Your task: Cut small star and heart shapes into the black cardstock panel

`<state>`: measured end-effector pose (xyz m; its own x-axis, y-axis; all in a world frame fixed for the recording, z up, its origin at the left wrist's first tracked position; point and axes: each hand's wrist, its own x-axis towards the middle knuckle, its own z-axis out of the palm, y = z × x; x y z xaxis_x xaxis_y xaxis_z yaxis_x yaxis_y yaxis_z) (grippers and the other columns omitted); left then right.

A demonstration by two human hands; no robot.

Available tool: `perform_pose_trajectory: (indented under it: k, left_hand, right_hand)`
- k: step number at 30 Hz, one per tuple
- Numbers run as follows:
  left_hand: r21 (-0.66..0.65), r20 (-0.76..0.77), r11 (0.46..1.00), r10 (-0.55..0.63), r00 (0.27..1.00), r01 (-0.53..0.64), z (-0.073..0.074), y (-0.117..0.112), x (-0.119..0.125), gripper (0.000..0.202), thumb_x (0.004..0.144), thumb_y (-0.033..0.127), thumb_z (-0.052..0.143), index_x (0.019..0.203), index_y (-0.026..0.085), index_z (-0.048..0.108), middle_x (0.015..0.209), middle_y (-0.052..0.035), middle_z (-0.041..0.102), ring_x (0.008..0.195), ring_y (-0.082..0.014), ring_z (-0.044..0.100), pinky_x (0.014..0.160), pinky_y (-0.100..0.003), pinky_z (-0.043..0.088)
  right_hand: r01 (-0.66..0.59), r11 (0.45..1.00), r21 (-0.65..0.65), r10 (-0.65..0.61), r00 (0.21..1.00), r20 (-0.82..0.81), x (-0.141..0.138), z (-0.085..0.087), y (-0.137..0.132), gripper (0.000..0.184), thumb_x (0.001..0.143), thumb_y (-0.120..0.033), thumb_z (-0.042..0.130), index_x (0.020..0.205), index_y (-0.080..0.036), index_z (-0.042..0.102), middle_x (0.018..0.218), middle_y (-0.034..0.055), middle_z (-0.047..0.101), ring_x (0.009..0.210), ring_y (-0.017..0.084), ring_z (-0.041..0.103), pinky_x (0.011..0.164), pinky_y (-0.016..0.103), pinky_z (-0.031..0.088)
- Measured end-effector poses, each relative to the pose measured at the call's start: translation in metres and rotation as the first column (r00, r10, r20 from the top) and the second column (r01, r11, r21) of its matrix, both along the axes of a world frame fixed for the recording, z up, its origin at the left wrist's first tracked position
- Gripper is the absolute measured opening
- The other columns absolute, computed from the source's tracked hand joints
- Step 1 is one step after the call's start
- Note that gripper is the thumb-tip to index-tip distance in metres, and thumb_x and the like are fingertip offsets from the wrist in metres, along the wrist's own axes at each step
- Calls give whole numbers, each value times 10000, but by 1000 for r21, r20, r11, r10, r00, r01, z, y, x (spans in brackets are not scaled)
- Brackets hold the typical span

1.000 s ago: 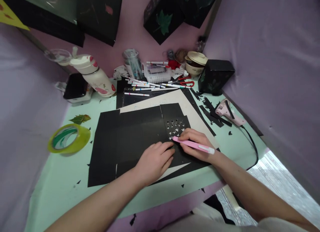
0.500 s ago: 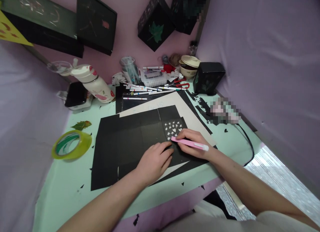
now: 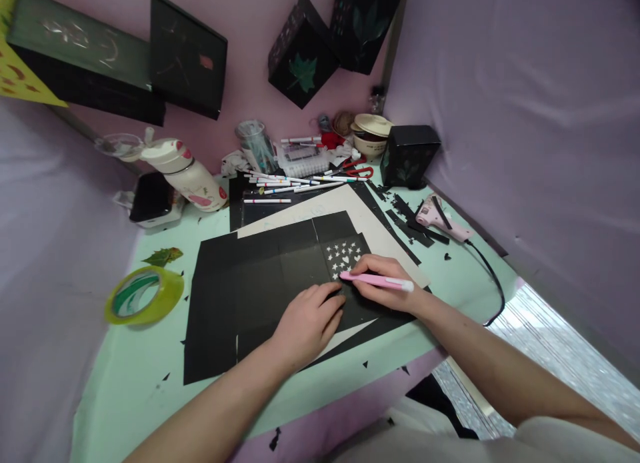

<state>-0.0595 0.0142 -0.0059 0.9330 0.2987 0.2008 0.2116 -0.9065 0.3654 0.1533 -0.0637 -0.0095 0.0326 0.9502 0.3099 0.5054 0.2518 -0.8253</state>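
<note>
A sheet of black card lies on the table over white board, with several small star and heart cut-outs near its right end, showing white through the card. My right hand grips a slim pink craft knife, its tip touching the card beside the lowest stars; the blade is too small to make out. Flat on the card, just left of the knife tip, rests my left hand, fingers stretched and slightly bent, holding nothing.
Clear tape and a leaf lie left. Behind are a white bottle, several markers and red-handled scissors. A pink glue gun, black scraps and a black box stand right. Black boxes hang above.
The view has shifted slightly. Both hands keep nearly the same place on the card, and the knife tip stays near the lowest stars, its handle lying a little flatter.
</note>
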Motion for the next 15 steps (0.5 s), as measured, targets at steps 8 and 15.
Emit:
perform_pose_trajectory:
  k: [8,15]
  left_hand:
    - [3,3,1000,3,1000,-3,2,-1,1,227,953,221,449,1111,174,606,1221,-100,592,1001,-225,593,843,-401,519]
    - [-3,4,1000,2,1000,-2,1,0,1,226,953,219,452,1111,165,604,1221,-99,590,995,-225,589,843,-401,516]
  right_hand:
    - [-12,1000,-2,12,1000,8,1,0,0,104,847,-163,604,934,-197,650,832,30,648,733,153,599,667,277,453]
    - [-3,1000,18,3,1000,13,0,-1,0,108,847,-155,602,930,-203,650,834,30,657,734,155,606,666,279,460]
